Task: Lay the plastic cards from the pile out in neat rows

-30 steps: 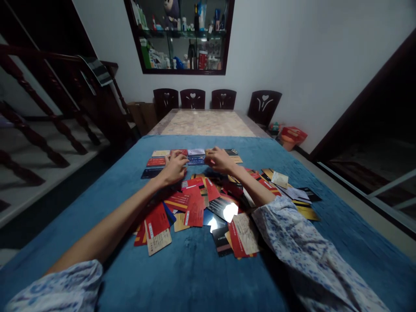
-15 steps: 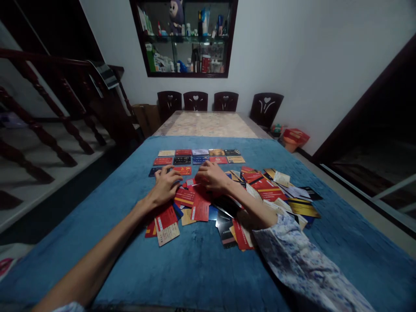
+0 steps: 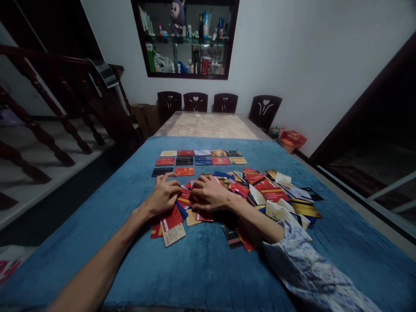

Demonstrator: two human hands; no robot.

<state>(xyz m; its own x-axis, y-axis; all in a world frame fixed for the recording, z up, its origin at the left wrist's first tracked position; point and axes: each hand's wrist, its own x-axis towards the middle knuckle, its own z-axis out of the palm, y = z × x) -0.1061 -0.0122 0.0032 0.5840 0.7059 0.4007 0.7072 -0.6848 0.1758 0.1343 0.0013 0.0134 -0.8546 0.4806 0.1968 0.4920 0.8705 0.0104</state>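
**Both hands down on the card pile**

L hand (image 3: 164, 195) & R hand (image 3: 209, 193) lie palm-down, fingertips nearly meeting, on the near-left part of a loose pile of cards (image 3: 269, 193) spread on a blue cloth (image 3: 201, 268). L fingers are curled, knuckles up, tips on red cards. R fingers stretch toward the L hand, lying over a red card. Can't tell if either hand actually pinches a card, as the fingertips are hidden.

The pile is mostly red, w/ some gold, black & white cards, all overlapping, and it runs off to the right past the R forearm. A tan card (image 3: 173, 234) sticks out at the pile's near-left corner, near the L wrist.

Beyond the hands, just apart from the pile, sorted cards (image 3: 201, 157) sit in neat rows. Further back: bare tabletop (image 3: 208, 125), dark chairs (image 3: 195, 102), and a wall cabinet (image 3: 185, 39) w/ bottles. Stair railing (image 3: 48, 108) at left.
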